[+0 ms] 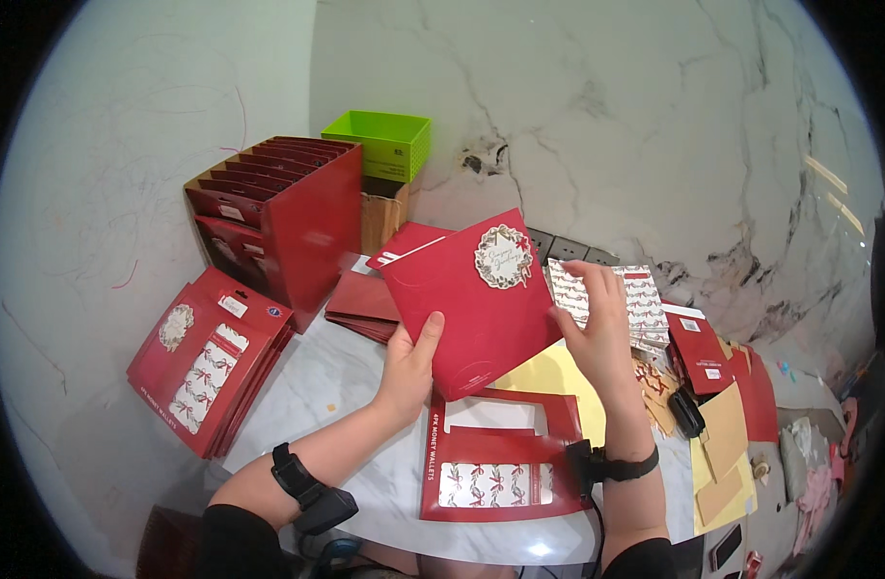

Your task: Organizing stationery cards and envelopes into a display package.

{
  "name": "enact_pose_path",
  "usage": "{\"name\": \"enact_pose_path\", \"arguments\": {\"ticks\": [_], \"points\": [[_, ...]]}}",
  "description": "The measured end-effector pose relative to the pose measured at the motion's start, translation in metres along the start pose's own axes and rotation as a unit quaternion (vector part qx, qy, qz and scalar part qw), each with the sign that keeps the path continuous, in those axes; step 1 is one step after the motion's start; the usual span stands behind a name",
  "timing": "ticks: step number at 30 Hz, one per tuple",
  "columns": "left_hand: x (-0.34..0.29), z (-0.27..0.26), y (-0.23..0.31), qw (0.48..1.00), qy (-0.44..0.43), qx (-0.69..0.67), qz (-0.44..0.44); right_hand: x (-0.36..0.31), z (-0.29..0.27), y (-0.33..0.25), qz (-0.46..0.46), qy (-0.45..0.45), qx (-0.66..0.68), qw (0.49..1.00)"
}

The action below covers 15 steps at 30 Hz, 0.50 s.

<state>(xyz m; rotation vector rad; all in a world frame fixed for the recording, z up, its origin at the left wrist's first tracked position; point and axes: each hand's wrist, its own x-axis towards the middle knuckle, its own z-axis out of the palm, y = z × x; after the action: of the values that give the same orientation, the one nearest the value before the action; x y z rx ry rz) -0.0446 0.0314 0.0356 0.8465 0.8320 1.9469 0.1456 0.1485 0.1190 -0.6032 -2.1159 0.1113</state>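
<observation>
A red card sleeve (462, 309) with a wreath emblem is tilted above the table. My left hand (410, 372) grips its lower left edge, thumb across the front. Beside the sleeve's right edge is my right hand (599, 314), its fingers curved and apart from the thumb. The thumb tip meets or nearly meets that edge; contact is unclear. Behind the right hand lie stacks of white cards (645, 299) with a ribbon-and-sprig pattern. Below the sleeve, a red windowed pack (570, 415) lies flat, showing patterned card through its lower window.
At left stand a red display box (317, 222) filled with packs and a pile of red packs (211, 367). A green basket (418, 154) sits behind on a brown carton (380, 222). Red wallets (360, 304) lie mid-table; a black case (686, 415) and tan envelopes (727, 434) are at right.
</observation>
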Motion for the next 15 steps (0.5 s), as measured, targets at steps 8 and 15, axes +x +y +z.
{"name": "enact_pose_path", "arguments": {"ticks": [8, 15], "points": [[0.001, -0.002, 0.001, 0.995, 0.038, -0.095, -0.018, -0.013, 0.020, -0.034, 0.019, -0.195, 0.099, 0.976], [-0.002, -0.002, 0.001, 0.990, -0.016, -0.128, -0.054, -0.017, 0.031, -0.044, 0.087, -0.242, 0.296, 0.920]]}}
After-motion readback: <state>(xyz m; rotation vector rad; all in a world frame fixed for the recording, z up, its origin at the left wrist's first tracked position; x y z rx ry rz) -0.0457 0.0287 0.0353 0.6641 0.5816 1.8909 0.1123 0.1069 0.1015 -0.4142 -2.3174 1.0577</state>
